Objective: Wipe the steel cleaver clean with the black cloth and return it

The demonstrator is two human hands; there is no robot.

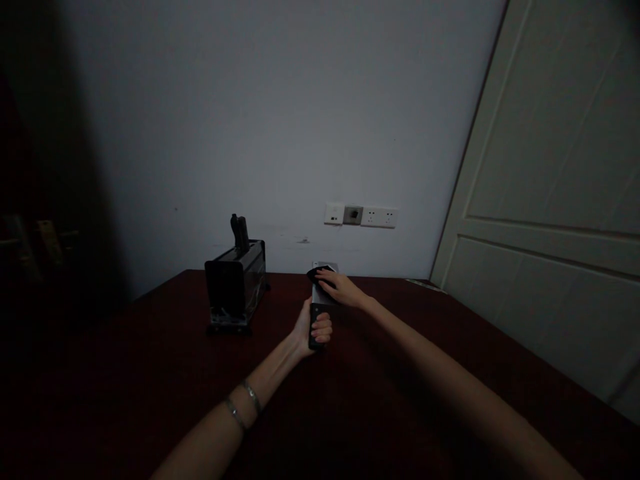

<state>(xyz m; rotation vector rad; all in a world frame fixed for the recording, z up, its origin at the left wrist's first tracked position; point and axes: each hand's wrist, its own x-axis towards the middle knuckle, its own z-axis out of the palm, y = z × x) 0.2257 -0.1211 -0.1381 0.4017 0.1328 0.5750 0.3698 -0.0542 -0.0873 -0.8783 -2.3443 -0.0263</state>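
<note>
Forearms (440, 358): mine, over the table (380, 413).
Left hand (303, 327): I clutch the cleaver (321, 295) by its handle.
Right hand (344, 289): I press black cloth (313, 274) against its blade.
Cleaver: before me, right of the knife block (227, 288).

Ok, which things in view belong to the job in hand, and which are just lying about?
In the job:
- cleaver, gripped in the left hand
- what looks like a dark cloth, under the right hand, against the cleaver

Just about:
- black stand with dark handles, untouched
- wall sockets
</note>
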